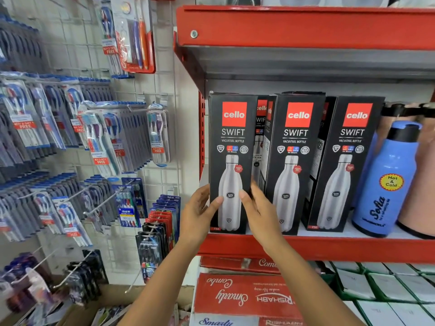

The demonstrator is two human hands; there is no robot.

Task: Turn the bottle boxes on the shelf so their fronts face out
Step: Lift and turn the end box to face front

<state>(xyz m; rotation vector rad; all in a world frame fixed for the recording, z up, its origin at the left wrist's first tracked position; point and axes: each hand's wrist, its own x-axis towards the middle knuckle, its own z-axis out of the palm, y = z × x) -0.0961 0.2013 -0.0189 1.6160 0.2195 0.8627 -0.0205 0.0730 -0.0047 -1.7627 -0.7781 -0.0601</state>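
Three black bottle boxes with a red logo stand upright on the red shelf (353, 247), fronts facing out: the left box (231, 147), the middle box (294, 161) and the right box (346, 165). More such boxes (260, 128) stand behind them, partly hidden. My left hand (199, 214) grips the left box's lower left edge, thumb on its front. My right hand (257, 208) holds the same box's lower right edge, fingers reaching into the gap beside the middle box.
A blue flask (386, 182) and a pink flask (421, 184) stand right of the boxes. Red boxes (244, 295) and green-edged white boxes (388, 285) fill the shelf below. Toothbrush packs (98, 137) hang on a wire grid at left. Another red shelf (306, 27) is overhead.
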